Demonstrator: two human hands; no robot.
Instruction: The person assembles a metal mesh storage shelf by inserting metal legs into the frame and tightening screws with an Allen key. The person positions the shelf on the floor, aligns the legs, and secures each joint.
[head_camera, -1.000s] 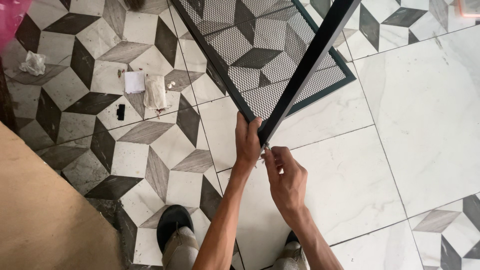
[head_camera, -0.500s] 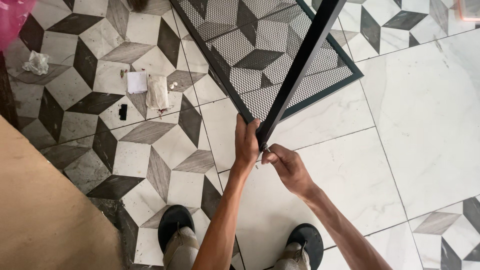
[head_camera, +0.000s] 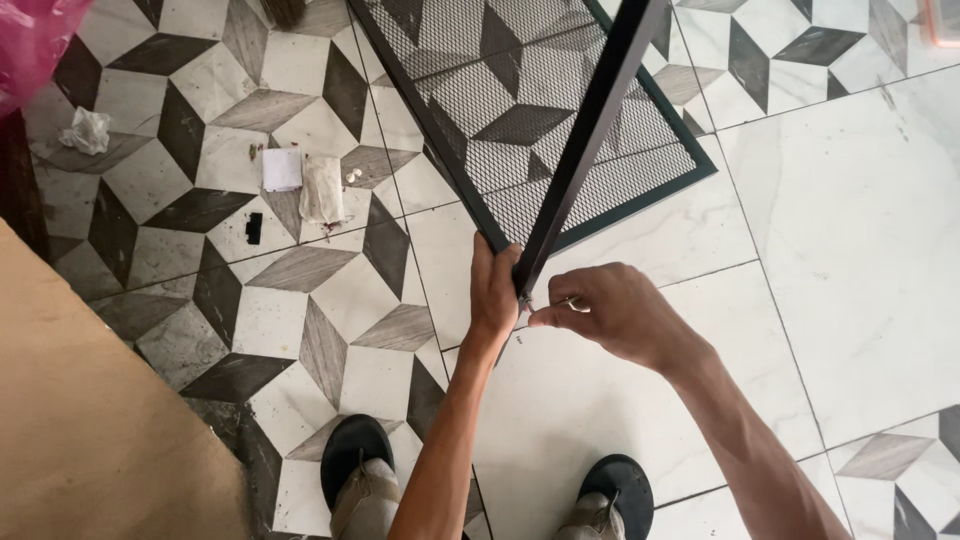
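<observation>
The frame (head_camera: 585, 130), a black metal one filled with mesh (head_camera: 520, 110), stands tilted over the tiled floor (head_camera: 850, 250), its lower corner held up in front of the person, its far part running toward the top edge of the view. The left hand (head_camera: 493, 290) reaches up from below on a straight forearm and is closed around that lower corner, fingers wrapped on the bar. The right hand (head_camera: 615, 310) comes in from the right with the wrist bent, fingers pinched narrow on a small pin (head_camera: 568, 302) whose tip sits just at the corner; what kind of pin it is cannot be told.

One frame, two hands, one pin. Below, two dark shoes (head_camera: 355, 455) stand on the floor, one under each arm. To the left on the patterned tiles lie two pale scraps (head_camera: 300, 180) side by side, one small black bit (head_camera: 254, 228) near them, and one crumpled paper (head_camera: 87, 130) farther left. A brown board (head_camera: 90, 420) fills the lower left corner, a pink bag (head_camera: 35, 40) the upper left.
</observation>
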